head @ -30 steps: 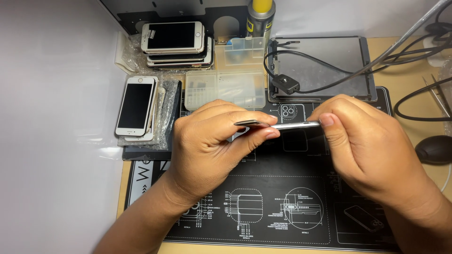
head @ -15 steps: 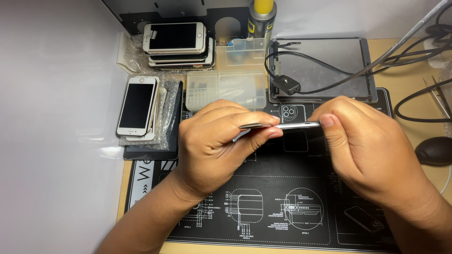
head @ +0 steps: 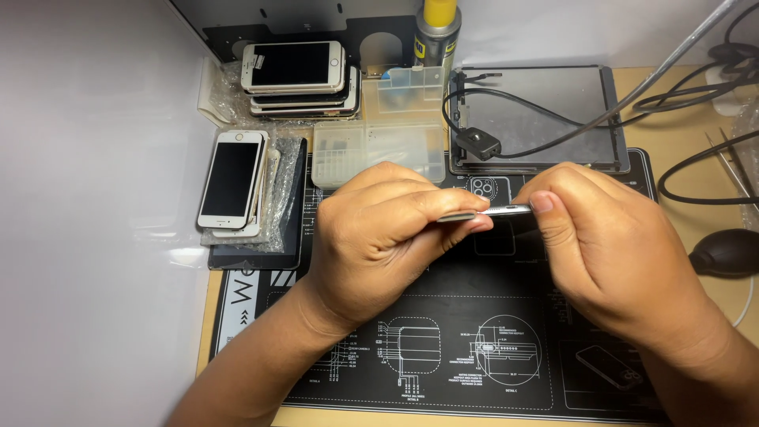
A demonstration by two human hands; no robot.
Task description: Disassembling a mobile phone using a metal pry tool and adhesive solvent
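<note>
— What are you holding there?

— You've got a thin silver phone pinched edge-on between both hands, held level above the black work mat. Only its slim metal side shows, with a small slot in it.

— Where does each hand sit?

— Your left hand grips the phone's end at nine o'clock; your right hand clasps the end at three o'clock, thumb pressed on the edge.
</note>
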